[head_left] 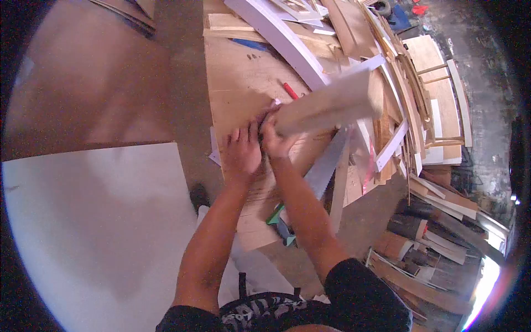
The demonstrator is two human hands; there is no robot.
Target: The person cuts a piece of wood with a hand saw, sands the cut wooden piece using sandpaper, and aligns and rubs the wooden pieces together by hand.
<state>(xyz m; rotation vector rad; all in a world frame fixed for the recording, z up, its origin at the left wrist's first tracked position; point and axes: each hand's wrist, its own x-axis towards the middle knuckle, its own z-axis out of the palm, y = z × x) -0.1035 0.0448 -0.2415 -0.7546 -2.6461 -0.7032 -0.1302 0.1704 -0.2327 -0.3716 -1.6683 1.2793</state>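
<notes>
My right hand is closed around the lower end of a thick wooden block, which tilts up to the right and is smeared by motion. Right beside it, my left hand has its fingers bent over something dark and partly hidden; I cannot make out what. Both hands are close together above a plywood sheet. Beyond them lies a red marker-like stick. A handsaw with a green and grey handle rests partly under my right forearm.
Long lilac-painted strips and wooden offcuts are heaped at the back and right. A large white panel stands at the left, below a brown board. More scraps lie on the floor at lower right.
</notes>
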